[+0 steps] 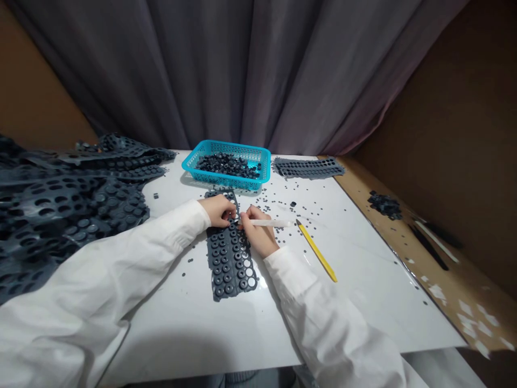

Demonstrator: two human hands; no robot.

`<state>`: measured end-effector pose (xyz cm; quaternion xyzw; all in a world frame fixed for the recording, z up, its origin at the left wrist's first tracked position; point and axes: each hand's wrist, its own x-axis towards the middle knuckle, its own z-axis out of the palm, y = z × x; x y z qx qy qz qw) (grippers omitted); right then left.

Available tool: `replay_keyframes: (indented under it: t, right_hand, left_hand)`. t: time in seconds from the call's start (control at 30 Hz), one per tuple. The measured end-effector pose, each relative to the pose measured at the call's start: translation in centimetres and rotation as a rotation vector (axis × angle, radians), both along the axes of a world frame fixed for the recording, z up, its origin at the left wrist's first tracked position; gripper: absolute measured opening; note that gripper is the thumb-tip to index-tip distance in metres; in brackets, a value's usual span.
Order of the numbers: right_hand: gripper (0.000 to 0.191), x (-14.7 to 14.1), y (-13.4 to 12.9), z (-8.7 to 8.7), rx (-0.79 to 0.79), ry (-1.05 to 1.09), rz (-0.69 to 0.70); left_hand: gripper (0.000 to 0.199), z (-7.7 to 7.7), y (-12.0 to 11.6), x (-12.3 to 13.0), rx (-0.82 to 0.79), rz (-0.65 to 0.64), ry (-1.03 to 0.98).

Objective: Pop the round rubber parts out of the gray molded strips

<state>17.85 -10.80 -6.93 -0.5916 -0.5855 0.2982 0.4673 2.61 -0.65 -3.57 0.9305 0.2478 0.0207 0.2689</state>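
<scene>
A dark grey rubber sheet (226,264) with rows of raised round parts lies lengthwise in front of me. Along its right side runs a row of round holes through which the white table shows. My left hand (220,209) rests on the sheet's upper part, fingers curled and pressed together; whatever they pinch is hidden. Close beside it, my right hand (259,233) grips a slim white pen-like tool (271,222), its back end pointing right. The tool's tip is hidden at the sheet's right edge. A yellow pencil-like tool (317,250) lies right of my right hand.
Behind the sheet stands a turquoise basket (264,172) of small black rubber parts. Perforated rubber sheets (60,210) pile up at left; another strip (309,167) lies back right. Tiny dark discs dot the white table (363,302). On the brown board sit black bits (384,205) and paper scraps.
</scene>
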Motion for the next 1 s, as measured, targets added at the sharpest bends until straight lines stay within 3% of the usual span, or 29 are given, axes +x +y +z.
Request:
replay_keyframes:
  t: [0.1,0.3,0.43,0.63,0.7,1.0]
  right_hand:
    - [0.023,0.0,0.1,0.0,0.002,-0.032,-0.003]
    - [0.022,0.1,0.2,0.2,-0.007,-0.084,-0.016]
    - [0.023,0.1,0.1,0.1,0.0,-0.123,-0.017]
    - [0.022,0.1,0.0,-0.1,0.026,-0.163,-0.012]
    - [0.022,0.1,0.0,0.0,0.019,-0.157,-0.014]
    - [0.022,0.1,-0.1,0.1,0.002,-0.111,-0.016]
  left_hand:
    - [0.017,0.0,-0.2,0.3,0.003,-0.013,-0.002]
    - [0.006,0.1,-0.1,0.8,0.174,-0.124,0.074]
    - [0.004,-0.6,0.1,0.1,0.156,-0.175,-0.029]
    - [0.015,-2.6,-1.1,-2.0,0.094,0.077,-0.298]
    - [0.014,-2.7,-1.3,-2.2,0.099,0.09,-0.301]
    - [0.01,-1.1,-0.4,-0.4,0.247,-0.173,-0.047]
